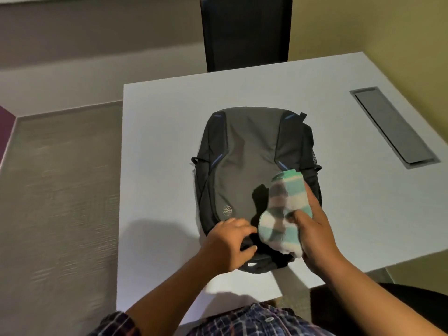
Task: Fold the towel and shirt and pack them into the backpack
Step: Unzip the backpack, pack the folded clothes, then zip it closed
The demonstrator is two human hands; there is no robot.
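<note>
The folded striped towel [278, 209] is over the near right part of the backpack [244, 154], gripped by the right hand [315, 238] with the thumb pressing into the cloth. The left hand [228, 243] curls round the backpack's near edge. The backpack lies flat on the white worktop [157, 141], and a dark chair [244, 32] stands beyond it.

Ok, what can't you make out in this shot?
All head view.
Inside of backpack: dark, covered by towel and left grip.
The shirt: not in sight; packed or not, cannot tell.
Fingers of right grip: mostly behind towel.
Folds of towel: motion-blurred.
</note>
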